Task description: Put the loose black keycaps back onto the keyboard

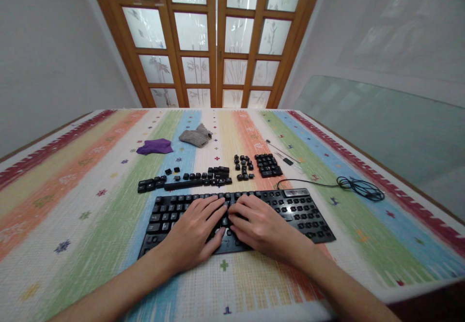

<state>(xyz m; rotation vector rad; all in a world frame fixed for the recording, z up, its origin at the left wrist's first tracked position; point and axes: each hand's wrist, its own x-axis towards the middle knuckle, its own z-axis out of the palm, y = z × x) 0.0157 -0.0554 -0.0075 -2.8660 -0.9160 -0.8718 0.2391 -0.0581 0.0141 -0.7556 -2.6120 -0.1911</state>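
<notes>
A black keyboard (221, 249) lies on the striped cloth; keycaps cover its left part, while the right block shows bare key posts. My left hand (198, 225) rests palm down over its middle, fingers stretched forward and apart, thumb reaching toward the lower rows. From the other side my right hand (257, 222) touches the same middle keys, its fingers bent but spaced. Both sets of fingertips nearly meet around a few keycaps (224, 221). No loose keycap shows in either hand, though the undersides of the fingers are hidden.
Behind the keyboard lie a long spacebar (183, 184), several loose keycaps (244, 166) and a grouped keycap block (268, 165). Farther back are a purple cloth (155, 146) and a grey cloth (196, 137). A coiled cable (361, 188) and a thin tool (283, 150) lie right.
</notes>
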